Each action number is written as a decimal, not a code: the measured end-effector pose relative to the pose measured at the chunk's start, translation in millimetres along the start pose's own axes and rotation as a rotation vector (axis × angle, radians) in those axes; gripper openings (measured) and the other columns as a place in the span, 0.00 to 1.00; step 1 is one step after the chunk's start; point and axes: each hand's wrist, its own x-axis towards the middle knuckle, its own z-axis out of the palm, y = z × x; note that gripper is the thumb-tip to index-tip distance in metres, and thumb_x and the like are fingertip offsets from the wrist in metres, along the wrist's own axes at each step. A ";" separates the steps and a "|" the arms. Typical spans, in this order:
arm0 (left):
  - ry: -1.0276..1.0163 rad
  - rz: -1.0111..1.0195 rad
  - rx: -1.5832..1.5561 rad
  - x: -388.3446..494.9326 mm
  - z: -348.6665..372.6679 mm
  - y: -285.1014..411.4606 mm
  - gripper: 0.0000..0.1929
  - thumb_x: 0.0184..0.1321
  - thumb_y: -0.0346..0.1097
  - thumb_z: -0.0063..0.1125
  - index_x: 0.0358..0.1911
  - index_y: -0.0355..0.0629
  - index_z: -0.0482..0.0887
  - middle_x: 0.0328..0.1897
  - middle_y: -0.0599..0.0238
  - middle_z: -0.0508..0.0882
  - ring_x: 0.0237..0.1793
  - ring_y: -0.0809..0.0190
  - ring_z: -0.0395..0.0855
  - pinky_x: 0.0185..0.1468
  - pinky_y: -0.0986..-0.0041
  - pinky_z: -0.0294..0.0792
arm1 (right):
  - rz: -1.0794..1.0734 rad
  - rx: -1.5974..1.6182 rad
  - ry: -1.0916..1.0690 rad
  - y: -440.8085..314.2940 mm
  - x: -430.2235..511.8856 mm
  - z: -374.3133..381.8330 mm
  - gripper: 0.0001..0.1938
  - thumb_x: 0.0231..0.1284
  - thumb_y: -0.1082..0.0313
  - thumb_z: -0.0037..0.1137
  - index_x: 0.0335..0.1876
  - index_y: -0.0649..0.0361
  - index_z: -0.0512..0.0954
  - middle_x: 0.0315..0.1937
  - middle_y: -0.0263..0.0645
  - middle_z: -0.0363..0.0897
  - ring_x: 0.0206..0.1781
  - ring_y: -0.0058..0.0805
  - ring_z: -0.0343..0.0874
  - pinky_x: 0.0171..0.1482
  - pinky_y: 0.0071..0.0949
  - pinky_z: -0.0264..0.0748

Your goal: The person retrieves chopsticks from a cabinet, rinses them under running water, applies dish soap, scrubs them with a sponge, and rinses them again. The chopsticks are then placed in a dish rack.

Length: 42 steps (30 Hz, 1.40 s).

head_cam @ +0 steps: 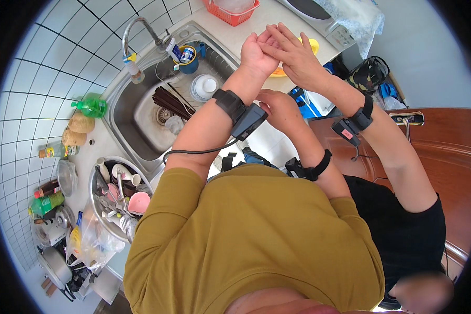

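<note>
My left hand (255,55) is stretched out ahead, palm turned up and thumb apart. A co-worker's hand (298,59) lies across its fingers and hides part of them. On my left wrist sits a black strap with a dark box-shaped device (249,121) and a cable. My right hand (282,110) is bent in beside that device, its fingers curled and partly hidden; whether they hold anything I cannot tell. Another strapped device (298,168) is on my right forearm. The co-worker's wrist bears a similar device (347,129). Behind the hands, a yellow container (278,73) shows in part.
At left, a steel sink (121,114) holds white bowls (205,87), dark chopsticks (170,103) and a blue cup (189,66). Nearby are a faucet (126,33), a green bottle (94,108) and a metal basin of utensils (92,184). A co-worker in black (400,235) stands close at right, before a brown door (451,157).
</note>
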 end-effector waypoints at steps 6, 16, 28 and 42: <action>-0.130 -0.090 -0.168 -0.2 -4.1 7.3 0.30 0.69 0.52 0.18 0.60 0.31 0.61 0.65 0.47 0.65 0.65 0.47 0.62 0.68 0.58 0.57 | -0.010 -0.011 0.001 2.9 -5.0 10.3 0.12 0.47 0.77 0.51 0.39 0.57 0.79 0.38 0.40 0.80 0.41 0.42 0.78 0.41 0.35 0.74; -0.074 -0.057 -0.182 -4.1 -8.4 3.6 0.30 0.70 0.50 0.19 0.60 0.28 0.60 0.66 0.44 0.62 0.67 0.43 0.59 0.67 0.55 0.56 | -0.018 -0.026 -0.023 6.2 -12.5 16.1 0.12 0.47 0.76 0.49 0.38 0.57 0.80 0.38 0.41 0.80 0.41 0.43 0.78 0.43 0.36 0.74; 0.150 0.224 -0.221 -103.2 -41.7 50.4 0.29 0.69 0.49 0.21 0.57 0.28 0.63 0.63 0.43 0.67 0.64 0.43 0.63 0.67 0.55 0.56 | 0.013 -0.051 -0.459 -7.5 1.6 40.8 0.15 0.56 0.63 0.52 0.48 0.56 0.78 0.41 0.45 0.80 0.41 0.41 0.79 0.46 0.34 0.74; 0.494 0.748 -0.131 -340.6 -68.8 135.7 0.24 0.70 0.44 0.26 0.55 0.27 0.65 0.60 0.43 0.68 0.64 0.44 0.63 0.66 0.54 0.59 | 0.144 0.473 -0.776 -111.0 128.6 213.9 0.26 0.58 0.64 0.54 0.60 0.67 0.66 0.54 0.43 0.73 0.53 0.29 0.73 0.54 0.26 0.68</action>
